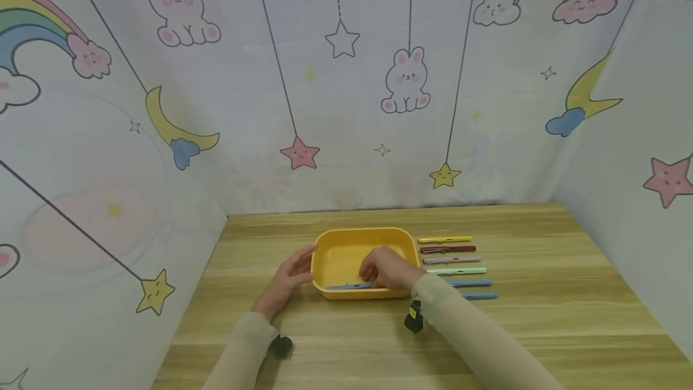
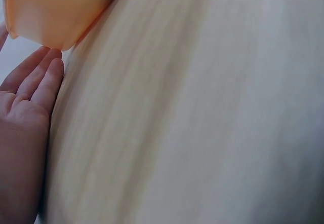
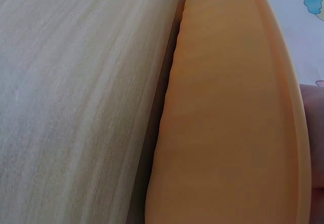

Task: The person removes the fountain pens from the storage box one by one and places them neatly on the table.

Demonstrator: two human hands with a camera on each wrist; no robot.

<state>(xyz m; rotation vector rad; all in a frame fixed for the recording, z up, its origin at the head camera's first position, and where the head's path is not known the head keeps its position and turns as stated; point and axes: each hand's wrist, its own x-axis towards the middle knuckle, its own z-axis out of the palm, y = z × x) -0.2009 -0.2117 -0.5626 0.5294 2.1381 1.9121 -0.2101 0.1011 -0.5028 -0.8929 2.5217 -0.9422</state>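
A shallow yellow plastic bin (image 1: 363,236) stands on the wooden table. Inside it, along the near wall, lies a blue pen (image 1: 346,286). My right hand (image 1: 391,268) reaches over the near rim and pinches the right end of this pen with curled fingers; the fingertips are partly hidden. At the bin's left end, my left hand (image 1: 287,278) rests with loosely extended fingers against the wall. In the left wrist view, several fingers (image 2: 48,82) lie nearly straight at the bin's outer side (image 2: 61,16). The right wrist view mostly shows the bin's near wall (image 3: 228,107).
Right of the bin, several capped pens lie in a row: yellow (image 1: 445,239), dark red (image 1: 448,249), pinkish grey (image 1: 452,260), mint green (image 1: 456,271) and blue (image 1: 476,283), another blue (image 1: 482,295). The right forearm partly covers the nearest ones. Patterned cloth (image 1: 346,113) surrounds the table (image 1: 346,342).
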